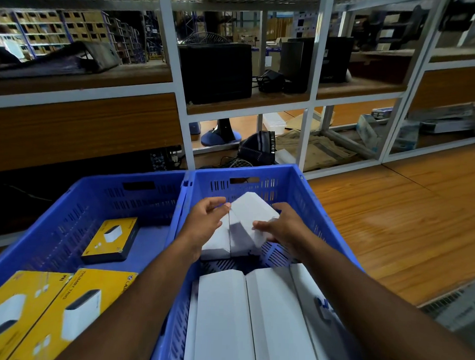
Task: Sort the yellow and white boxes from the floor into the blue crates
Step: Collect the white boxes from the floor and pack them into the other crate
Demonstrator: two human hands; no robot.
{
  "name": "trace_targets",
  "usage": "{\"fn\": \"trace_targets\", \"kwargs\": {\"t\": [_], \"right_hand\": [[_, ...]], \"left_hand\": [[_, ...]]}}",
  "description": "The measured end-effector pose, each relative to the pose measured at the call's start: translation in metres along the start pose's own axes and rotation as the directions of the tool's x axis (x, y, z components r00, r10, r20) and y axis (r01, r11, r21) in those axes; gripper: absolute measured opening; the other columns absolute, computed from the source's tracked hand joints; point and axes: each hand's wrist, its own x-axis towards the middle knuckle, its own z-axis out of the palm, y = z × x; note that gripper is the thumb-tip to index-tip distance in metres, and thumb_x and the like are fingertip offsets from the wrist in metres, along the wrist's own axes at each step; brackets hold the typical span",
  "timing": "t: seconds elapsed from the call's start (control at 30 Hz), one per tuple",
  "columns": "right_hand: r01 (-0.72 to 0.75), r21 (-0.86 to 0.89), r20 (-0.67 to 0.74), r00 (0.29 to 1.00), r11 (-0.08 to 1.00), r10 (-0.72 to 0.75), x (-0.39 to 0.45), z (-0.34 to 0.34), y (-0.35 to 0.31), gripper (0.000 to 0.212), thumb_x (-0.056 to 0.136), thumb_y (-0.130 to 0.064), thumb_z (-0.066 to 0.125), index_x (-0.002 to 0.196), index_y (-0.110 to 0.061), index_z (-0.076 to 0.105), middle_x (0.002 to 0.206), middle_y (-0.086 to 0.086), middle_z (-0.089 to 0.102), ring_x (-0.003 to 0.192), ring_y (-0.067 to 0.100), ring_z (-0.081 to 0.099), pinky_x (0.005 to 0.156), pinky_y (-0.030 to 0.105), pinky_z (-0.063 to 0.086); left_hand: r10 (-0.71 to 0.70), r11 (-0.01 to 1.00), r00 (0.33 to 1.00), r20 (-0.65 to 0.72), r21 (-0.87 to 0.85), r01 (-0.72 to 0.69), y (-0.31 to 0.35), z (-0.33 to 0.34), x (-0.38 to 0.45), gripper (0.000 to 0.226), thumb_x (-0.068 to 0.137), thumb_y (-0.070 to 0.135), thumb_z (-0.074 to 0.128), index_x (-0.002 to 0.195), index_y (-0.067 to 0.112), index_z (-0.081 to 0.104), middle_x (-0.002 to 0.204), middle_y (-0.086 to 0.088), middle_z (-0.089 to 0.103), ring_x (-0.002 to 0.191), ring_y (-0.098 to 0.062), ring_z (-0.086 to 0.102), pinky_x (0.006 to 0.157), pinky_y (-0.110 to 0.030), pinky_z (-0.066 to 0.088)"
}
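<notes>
Wood-plank floor (408,231), warehouse room; white-framed shelving (178,76) just beyond both hands, holding black boxes and cables, more racks of cartons far behind

Two blue crates side by side, touching. Right crate (306,188) is under both hands, left crate (75,200) sits left of the left hand

Left hand (204,219) and right hand (286,231) both reach into the right crate, each with fingers curled round a white box (252,216): left hand on its left edge, right hand on its right side. Box is plain white, tilted, resting against other upright white boxes (217,244) at the crate's far end

Nearer than the hands: long white boxes (222,315) lying flat in the same crate (one shows a blue mark, blurred)

Left crate holds yellow boxes (111,241) with a white device printed on top; one is level with the left wrist, two nearer
</notes>
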Motion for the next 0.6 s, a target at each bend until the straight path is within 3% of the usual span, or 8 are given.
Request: {"fn": "trace_targets", "kwargs": {"t": [0.1,0.27,0.37,0.47,0.6], "right_hand": [[-0.071,-0.129,-0.139,0.989,0.989,0.053,0.018,-0.006,0.01,0.073,0.075,-0.022,0.084,0.133,-0.017,0.04,0.118,0.011,0.056,0.108,0.031,0.06,0.086,0.049,0.057],[-0.211,-0.271,-0.298,0.946,0.939,0.126,0.037,-0.001,0.022,0.062,0.078,-0.02,0.076,0.127,-0.017,0.039,0.124,0.015,0.054,0.112,0.034,0.056,0.083,0.04,0.053],[-0.29,-0.206,-0.222,0.944,0.935,0.244,0.048,0.004,0.035,0.065,0.082,-0.014,0.072,0.137,-0.008,0.039,0.13,0.018,0.051,0.113,0.036,0.058,0.089,0.041,0.055],[-0.257,-0.424,-0.103,0.966,0.868,0.236,0.047,0.001,0.043,0.061,0.085,-0.01,0.065,0.14,0.0,0.039,0.136,0.022,0.05,0.122,0.038,0.053,0.102,0.044,0.048],[-0.265,-0.578,-0.056,0.957,0.772,0.286,0.043,0.006,0.044,0.042,0.097,-0.015,0.051,0.137,-0.002,0.052,0.141,0.016,0.051,0.13,0.036,0.048,0.108,0.043,0.041]], "left_hand": [[-0.002,0.999,1.0,-0.024,-0.053,0.001,-0.001,-0.002,0.002,0.02,0.099,0.022,0.064,0.117,0.014,0.065,0.129,-0.004,0.061,0.111,-0.009,0.06,0.103,-0.043,0.053],[0.017,0.999,0.999,-0.03,-0.03,-0.018,-0.004,-0.003,0.004,0.015,0.099,0.023,0.064,0.112,0.016,0.066,0.126,-0.005,0.061,0.112,-0.013,0.062,0.095,-0.037,0.057],[0.015,1.0,1.0,-0.027,-0.022,-0.016,-0.004,-0.002,0.004,0.018,0.098,0.024,0.064,0.114,0.015,0.065,0.126,-0.004,0.061,0.113,-0.015,0.062,0.094,-0.036,0.058],[0.01,0.999,1.0,-0.015,-0.03,-0.01,-0.004,-0.001,0.004,0.015,0.099,0.024,0.064,0.111,0.016,0.065,0.124,-0.005,0.062,0.112,-0.015,0.063,0.094,-0.037,0.058],[0.011,1.0,1.0,-0.018,-0.025,-0.011,-0.003,0.0,0.004,0.015,0.099,0.024,0.064,0.111,0.015,0.065,0.122,-0.005,0.062,0.111,-0.016,0.063,0.092,-0.036,0.059]]}}
